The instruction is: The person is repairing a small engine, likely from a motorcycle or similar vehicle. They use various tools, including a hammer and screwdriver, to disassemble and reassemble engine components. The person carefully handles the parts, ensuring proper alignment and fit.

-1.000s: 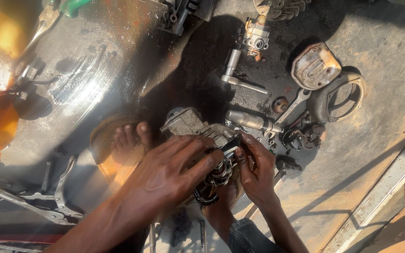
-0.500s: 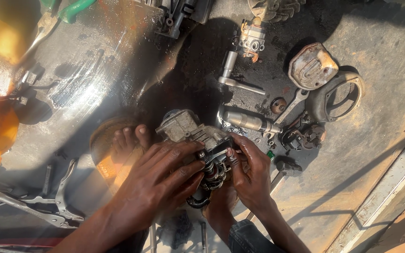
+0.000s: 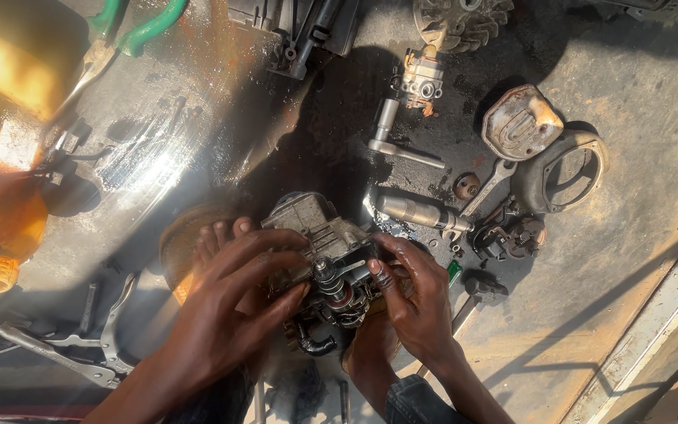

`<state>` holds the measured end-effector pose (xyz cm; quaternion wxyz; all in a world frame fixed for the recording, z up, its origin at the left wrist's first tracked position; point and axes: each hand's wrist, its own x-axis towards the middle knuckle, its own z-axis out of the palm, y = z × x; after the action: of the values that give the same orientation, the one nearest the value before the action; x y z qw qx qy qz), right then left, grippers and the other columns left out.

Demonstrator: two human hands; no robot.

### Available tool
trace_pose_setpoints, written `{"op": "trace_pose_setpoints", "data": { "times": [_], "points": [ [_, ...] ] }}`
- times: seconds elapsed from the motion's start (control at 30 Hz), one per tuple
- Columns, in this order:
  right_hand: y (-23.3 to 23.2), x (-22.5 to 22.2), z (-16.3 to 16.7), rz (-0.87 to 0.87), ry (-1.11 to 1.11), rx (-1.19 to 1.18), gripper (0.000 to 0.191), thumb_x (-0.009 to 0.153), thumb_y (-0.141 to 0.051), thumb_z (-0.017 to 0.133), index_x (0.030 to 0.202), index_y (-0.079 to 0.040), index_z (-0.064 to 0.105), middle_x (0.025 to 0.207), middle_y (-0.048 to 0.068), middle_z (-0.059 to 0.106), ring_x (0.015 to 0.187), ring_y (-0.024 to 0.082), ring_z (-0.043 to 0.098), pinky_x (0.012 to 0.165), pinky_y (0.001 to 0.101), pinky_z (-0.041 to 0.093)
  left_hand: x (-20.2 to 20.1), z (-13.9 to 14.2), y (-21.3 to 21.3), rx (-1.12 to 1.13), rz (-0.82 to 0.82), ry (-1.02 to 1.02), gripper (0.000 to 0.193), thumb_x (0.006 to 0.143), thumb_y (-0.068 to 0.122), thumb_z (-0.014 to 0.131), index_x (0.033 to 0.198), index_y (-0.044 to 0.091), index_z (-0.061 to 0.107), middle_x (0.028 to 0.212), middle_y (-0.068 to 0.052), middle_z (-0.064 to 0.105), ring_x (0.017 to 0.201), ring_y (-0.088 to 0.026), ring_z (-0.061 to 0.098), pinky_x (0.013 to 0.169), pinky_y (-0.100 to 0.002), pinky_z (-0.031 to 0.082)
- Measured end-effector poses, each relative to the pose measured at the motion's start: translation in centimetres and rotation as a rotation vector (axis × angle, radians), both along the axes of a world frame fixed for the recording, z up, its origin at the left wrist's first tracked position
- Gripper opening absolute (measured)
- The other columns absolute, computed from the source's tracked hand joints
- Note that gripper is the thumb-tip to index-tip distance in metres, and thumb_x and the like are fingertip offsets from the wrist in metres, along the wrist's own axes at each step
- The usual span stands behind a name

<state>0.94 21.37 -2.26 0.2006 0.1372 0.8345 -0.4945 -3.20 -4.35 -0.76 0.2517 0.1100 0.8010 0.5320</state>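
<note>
Head view: left hand [image 3: 233, 302] clamps engine block [image 3: 319, 235]; right hand [image 3: 410, 294] pinches shaft assembly [image 3: 335, 290], mid-disassembly; next needs steady pull.

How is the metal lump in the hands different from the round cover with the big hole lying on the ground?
The engine block is chunky, with a shaft sticking up; the ring cover is flat and open in the middle. The left hand and right hand grip the engine block; the ring cover lies untouched. Both look like greasy metal.
</note>
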Motion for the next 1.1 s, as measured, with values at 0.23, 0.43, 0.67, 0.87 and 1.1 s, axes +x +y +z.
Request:
{"op": "trace_pose_setpoints", "data": {
  "times": [0.23, 0.43, 0.67, 0.87, 1.1],
  "points": [
    [-0.4, -0.1, -0.2, 0.017, 0.040, -0.021, 0.031, 0.096, -0.014, 0.066, 0.123, 0.002, 0.068, 0.108, 0.019, 0.075, 0.094, 0.025, 0.078, 0.078, 0.0341, 0.066, -0.2, 0.2, -0.6, -0.097, 0.048, -0.041, 0.037, 0.083, 0.030, 0.078, 0.114, 0.011, 0.073, 0.138, -0.010, 0.059, 0.134, -0.032, 0.055, 0.115, -0.061, 0.034],
    [-0.4, 0.0, -0.3, 0.030, 0.027, -0.036, 0.033, 0.096, -0.015, 0.067, 0.124, 0.003, 0.066, 0.110, 0.020, 0.074, 0.094, 0.025, 0.077, 0.078, 0.0348, 0.064, -0.6, 0.4, -0.8, -0.081, 0.135, -0.241, 0.050, 0.078, 0.036, 0.078, 0.120, 0.013, 0.065, 0.135, -0.009, 0.059, 0.131, -0.030, 0.056, 0.112, -0.052, 0.044],
    [-0.9, -0.2, -0.1, 0.062, 0.070, -0.052, 0.032, 0.096, -0.015, 0.068, 0.124, 0.002, 0.067, 0.117, 0.021, 0.073, 0.103, 0.027, 0.076, 0.085, 0.0362, 0.064, -0.4, -0.5, -1.5, -0.152, 0.139, -0.309, 0.053, 0.077, 0.033, 0.081, 0.123, 0.012, 0.066, 0.134, -0.013, 0.062, 0.141, -0.033, 0.047, 0.126, -0.057, 0.017],
    [-1.5, -0.8, 0.9, 0.097, 0.053, -0.030, 0.032, 0.095, -0.017, 0.070, 0.122, 0.000, 0.069, 0.111, 0.015, 0.077, 0.096, 0.023, 0.078, 0.084, 0.0334, 0.062, 0.5, -1.2, -2.0, -0.086, 0.135, -0.461, 0.053, 0.085, 0.035, 0.081, 0.133, 0.017, 0.067, 0.150, -0.013, 0.065, 0.153, -0.033, 0.033, 0.130, -0.059, 0.003],
    [-2.0, -0.9, 1.6, 0.106, 0.063, -0.058, 0.033, 0.097, -0.018, 0.069, 0.123, 0.001, 0.068, 0.118, 0.017, 0.076, 0.104, 0.026, 0.076, 0.091, 0.0378, 0.060, 0.4, -0.7, -1.8, -0.183, 0.156, -0.531, 0.054, 0.079, 0.030, 0.080, 0.130, 0.019, 0.064, 0.150, -0.009, 0.054, 0.147, -0.033, 0.036, 0.117, -0.056, 0.030]
  ]
}}
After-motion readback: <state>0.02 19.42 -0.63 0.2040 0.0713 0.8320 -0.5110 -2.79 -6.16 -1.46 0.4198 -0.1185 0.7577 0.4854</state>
